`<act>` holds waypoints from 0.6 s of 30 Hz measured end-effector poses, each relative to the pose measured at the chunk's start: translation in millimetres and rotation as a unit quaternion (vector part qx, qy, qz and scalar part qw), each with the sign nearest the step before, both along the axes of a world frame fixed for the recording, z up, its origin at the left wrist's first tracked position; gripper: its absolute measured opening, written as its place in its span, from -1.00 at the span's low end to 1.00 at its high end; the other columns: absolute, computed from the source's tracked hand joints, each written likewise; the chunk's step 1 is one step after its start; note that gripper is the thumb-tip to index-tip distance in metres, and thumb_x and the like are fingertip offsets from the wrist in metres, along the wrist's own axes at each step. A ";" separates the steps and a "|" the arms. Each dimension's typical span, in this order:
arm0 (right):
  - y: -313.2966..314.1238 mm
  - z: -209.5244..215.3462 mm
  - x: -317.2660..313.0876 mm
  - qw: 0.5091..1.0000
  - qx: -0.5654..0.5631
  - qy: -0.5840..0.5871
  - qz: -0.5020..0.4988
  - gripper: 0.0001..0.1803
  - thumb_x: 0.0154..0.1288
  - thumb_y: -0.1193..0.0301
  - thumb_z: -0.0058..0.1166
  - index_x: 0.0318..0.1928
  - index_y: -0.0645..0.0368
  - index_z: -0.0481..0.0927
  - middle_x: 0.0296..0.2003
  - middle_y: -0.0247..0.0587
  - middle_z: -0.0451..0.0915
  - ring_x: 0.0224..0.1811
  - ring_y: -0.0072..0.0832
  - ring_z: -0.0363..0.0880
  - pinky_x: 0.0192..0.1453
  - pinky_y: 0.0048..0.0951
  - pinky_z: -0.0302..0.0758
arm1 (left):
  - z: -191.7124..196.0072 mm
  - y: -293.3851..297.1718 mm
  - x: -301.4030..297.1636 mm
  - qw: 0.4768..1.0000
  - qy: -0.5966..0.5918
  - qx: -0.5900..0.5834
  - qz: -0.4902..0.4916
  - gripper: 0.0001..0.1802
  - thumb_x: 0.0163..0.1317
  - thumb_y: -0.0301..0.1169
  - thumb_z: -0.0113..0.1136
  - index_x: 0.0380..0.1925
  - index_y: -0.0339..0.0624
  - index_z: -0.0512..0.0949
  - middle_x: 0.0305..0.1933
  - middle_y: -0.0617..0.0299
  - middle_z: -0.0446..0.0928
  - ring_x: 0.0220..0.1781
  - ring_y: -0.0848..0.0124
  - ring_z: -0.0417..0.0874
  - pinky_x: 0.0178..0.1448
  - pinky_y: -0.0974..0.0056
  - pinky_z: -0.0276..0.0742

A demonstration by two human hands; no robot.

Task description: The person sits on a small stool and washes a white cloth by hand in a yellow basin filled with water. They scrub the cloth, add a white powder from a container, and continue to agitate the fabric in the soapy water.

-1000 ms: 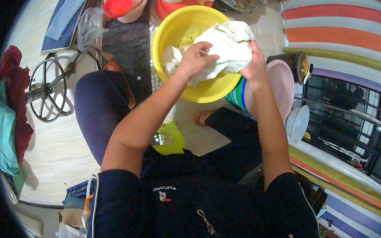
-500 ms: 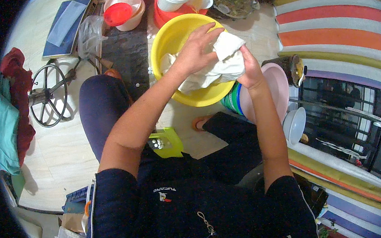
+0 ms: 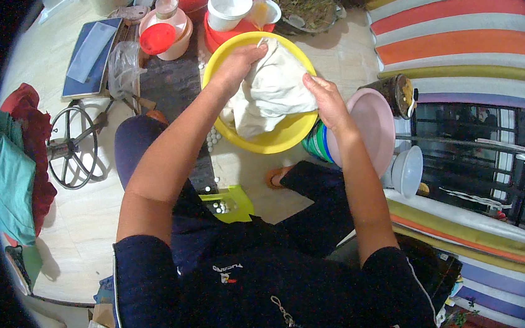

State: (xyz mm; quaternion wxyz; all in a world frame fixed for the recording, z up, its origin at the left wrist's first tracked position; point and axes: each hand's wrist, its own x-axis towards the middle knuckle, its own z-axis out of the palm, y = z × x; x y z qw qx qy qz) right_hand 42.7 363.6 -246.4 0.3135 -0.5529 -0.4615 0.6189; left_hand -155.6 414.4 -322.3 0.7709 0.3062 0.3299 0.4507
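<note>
A white cloth (image 3: pixel 273 88) is stretched loosely between my hands above a yellow basin (image 3: pixel 289 130). My left hand (image 3: pixel 238 69) pinches its upper left edge near the basin's far left rim. On the other side, my right hand (image 3: pixel 328 101) grips the cloth's right edge, thumb on top. The lower folds of the cloth hang into the basin and hide most of its inside.
Right of the basin stand a pink tub (image 3: pixel 371 126), green tubs (image 3: pixel 316 144) and a pale blue bowl (image 3: pixel 407 173). Beyond it are white buckets (image 3: pixel 230 7) and plant pots. A lime-green dustpan (image 3: pixel 238 205) with small white balls lies near my legs; a black wheel (image 3: pixel 72 146) stands left.
My left hand has moved left and drawn the bunched cloth open into a wider sheet. My right hand has shifted slightly left and down with its edge.
</note>
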 end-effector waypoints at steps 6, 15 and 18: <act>-10.9 8.0 13.2 0.995 -0.055 0.017 0.086 -0.59 0.32 0.26 -0.09 0.02 0.35 0.41 -0.15 -0.24 0.54 -0.12 -0.54 0.51 -0.02 -0.55 0.40 | 5.1 -13.3 2.5 0.999 -0.019 -0.027 -0.019 -0.70 0.28 -0.22 -0.08 -0.26 -0.22 0.49 -0.32 0.24 0.54 -0.35 0.50 0.54 -0.22 0.38 0.43; -0.5 -6.1 -5.6 0.983 -0.069 0.166 -0.048 -0.66 0.33 0.36 -0.12 0.00 0.35 0.40 -0.08 -0.19 0.50 -0.04 -0.47 0.47 0.07 -0.41 0.40 | 24.5 -23.6 -2.6 0.838 0.408 0.288 0.221 -0.74 -0.02 -0.38 0.28 -0.38 -0.19 0.41 -0.49 0.33 0.39 -0.39 0.53 0.40 -0.28 0.39 0.37; 0.7 -8.3 -17.5 0.970 -0.087 0.218 -0.068 -0.68 0.32 0.38 -0.13 0.00 0.32 0.40 -0.06 -0.20 0.49 -0.02 -0.46 0.46 0.09 -0.40 0.38 | 30.6 -40.3 -3.7 0.931 0.312 0.189 0.031 -0.72 -0.03 -0.37 0.31 -0.47 -0.20 0.37 -0.55 0.40 0.34 -0.50 0.59 0.37 -0.40 0.45 0.34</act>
